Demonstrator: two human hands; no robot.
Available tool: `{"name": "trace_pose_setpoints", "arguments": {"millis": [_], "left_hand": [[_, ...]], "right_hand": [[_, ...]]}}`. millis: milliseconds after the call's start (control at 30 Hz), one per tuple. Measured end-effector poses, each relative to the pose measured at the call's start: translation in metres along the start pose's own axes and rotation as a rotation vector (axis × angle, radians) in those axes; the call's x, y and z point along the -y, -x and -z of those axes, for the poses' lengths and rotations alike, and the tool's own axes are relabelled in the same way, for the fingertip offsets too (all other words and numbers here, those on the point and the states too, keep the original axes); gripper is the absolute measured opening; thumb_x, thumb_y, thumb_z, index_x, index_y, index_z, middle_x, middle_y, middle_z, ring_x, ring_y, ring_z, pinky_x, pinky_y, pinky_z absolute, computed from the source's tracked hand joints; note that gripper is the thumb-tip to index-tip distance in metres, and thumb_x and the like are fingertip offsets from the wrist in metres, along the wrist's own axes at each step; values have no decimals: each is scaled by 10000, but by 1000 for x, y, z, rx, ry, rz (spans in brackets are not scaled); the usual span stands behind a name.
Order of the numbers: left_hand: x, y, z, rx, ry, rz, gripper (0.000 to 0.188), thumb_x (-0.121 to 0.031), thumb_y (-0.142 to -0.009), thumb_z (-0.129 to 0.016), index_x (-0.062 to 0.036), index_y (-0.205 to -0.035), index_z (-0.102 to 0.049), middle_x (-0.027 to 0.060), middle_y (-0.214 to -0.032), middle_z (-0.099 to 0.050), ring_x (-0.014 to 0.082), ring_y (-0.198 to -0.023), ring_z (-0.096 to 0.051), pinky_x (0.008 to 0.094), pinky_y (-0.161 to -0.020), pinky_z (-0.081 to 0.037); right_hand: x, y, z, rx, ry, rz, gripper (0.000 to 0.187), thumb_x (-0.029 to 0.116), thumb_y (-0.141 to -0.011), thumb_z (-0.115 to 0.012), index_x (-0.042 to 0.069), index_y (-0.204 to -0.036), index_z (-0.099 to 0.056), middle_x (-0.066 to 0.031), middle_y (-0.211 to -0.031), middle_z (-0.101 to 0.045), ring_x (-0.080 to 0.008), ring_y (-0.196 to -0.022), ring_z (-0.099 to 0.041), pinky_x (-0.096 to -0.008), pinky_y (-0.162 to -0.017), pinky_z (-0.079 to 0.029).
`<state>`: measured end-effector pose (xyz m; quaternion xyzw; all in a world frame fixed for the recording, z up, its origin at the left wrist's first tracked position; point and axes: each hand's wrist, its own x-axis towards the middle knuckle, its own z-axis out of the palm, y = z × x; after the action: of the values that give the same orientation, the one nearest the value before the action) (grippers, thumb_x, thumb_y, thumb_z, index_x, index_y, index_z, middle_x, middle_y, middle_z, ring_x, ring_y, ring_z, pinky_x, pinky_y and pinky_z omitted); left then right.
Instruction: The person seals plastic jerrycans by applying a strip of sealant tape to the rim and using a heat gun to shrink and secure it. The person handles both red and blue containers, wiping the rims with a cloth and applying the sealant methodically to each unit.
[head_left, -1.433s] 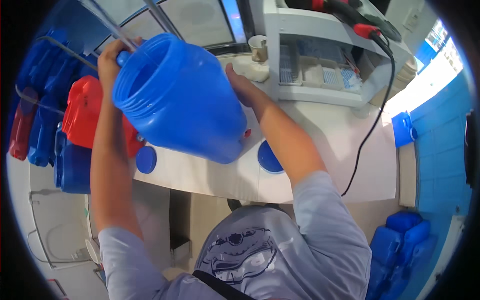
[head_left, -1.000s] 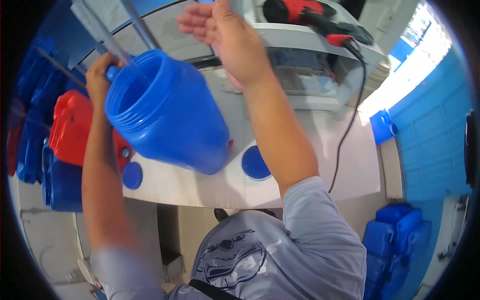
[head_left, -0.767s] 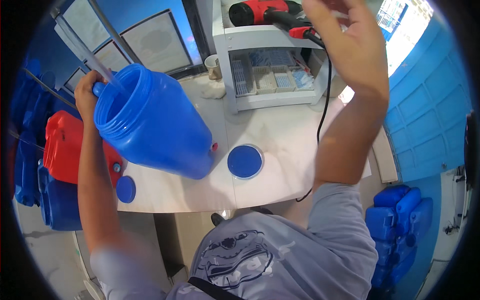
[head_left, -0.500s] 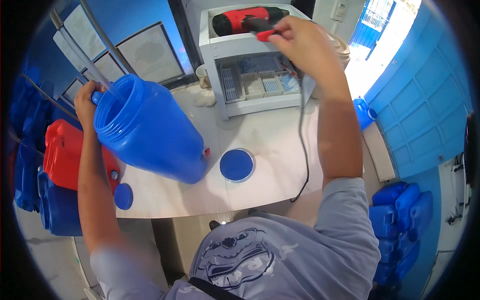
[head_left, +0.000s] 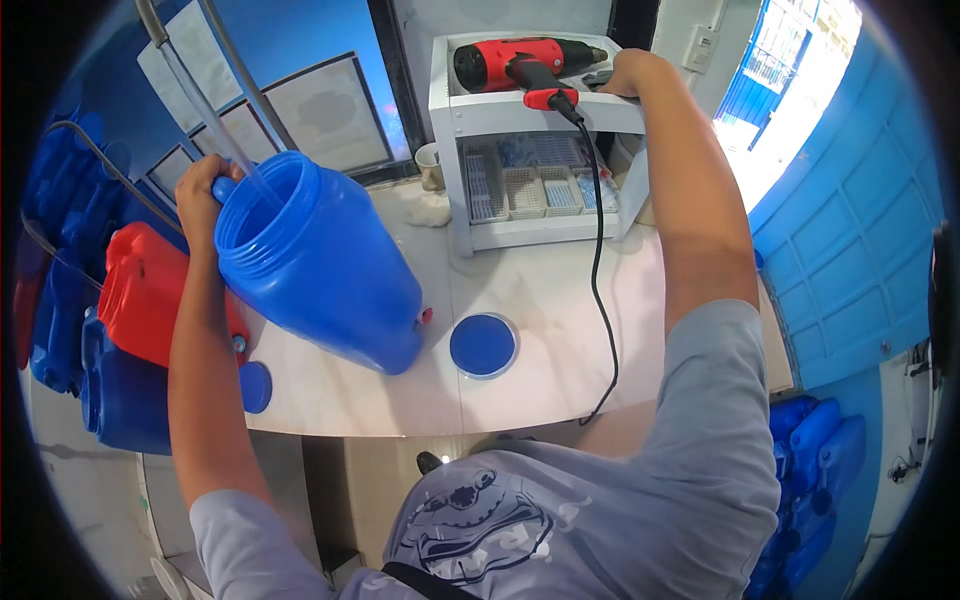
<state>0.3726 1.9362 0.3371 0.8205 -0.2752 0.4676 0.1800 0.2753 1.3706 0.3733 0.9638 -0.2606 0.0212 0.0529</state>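
A large blue plastic water container leans on the table with its wide threaded mouth uncovered. My left hand is wrapped round its handle at the mouth. From above, a clear tube reaches into the opening. On top of a white stand lies a red and black heat gun, its cord hanging down over the table. My right hand is at the stand's top right, just beyond the nozzle, its fingers closed at a small dark grey object that I cannot identify. A blue round lid rests on the table.
A smaller blue cap lies by my left forearm. Red and dark blue containers stand at the left. Small baskets fill the stand's lower shelf, and a mug is beside it. More blue containers are stacked at the right.
My right hand has let go of the heat gun, which now lies on the stand, and has moved right to the small grey object. My left hand keeps its hold on the container.
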Motion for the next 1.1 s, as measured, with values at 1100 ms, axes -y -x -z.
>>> {"name": "trace_pose_setpoints", "arguments": {"millis": [1100], "left_hand": [[-7,1,3,-1,45,-22,367,-352,-839,-732,-58,-688,-574,133,-668,-609,338,-709,-610,426,-690,-476]], "right_hand": [[289,284,-290,-955,-876,1219,419,181,-756,-729,329,-1144,-673,-48,-1271,-489,-368,-1343,-401,-576,-1112,-380]]}}
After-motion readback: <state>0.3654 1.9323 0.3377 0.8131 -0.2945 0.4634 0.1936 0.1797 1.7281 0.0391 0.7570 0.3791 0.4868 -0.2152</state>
